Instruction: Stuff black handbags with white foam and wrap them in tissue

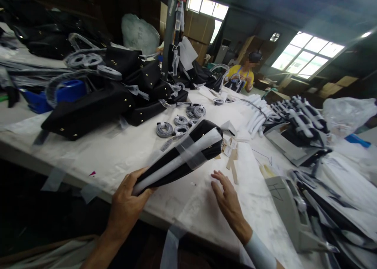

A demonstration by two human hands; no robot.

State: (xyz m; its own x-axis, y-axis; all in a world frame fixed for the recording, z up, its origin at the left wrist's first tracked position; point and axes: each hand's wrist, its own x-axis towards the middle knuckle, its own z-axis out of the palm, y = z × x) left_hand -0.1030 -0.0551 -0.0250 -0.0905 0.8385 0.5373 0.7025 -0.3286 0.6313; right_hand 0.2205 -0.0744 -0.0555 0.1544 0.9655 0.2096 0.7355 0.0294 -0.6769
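Observation:
My left hand [126, 204] grips the near end of a black bag piece wrapped in white paper and clear tape [184, 153], held tilted above the white table [123, 155]. My right hand [228, 200] lies flat on the table just right of it, fingers stretched out, holding nothing. Small paper tags [231, 147] lie just beyond the wrapped piece.
Black bags with gold studs [97, 104] pile up at the left by a blue bin [59, 94]. Coiled grey straps [179, 121] sit mid-table. Wrapped handles [300, 118] and a tape dispenser [291, 206] crowd the right. A person in yellow [243, 76] works at the far end.

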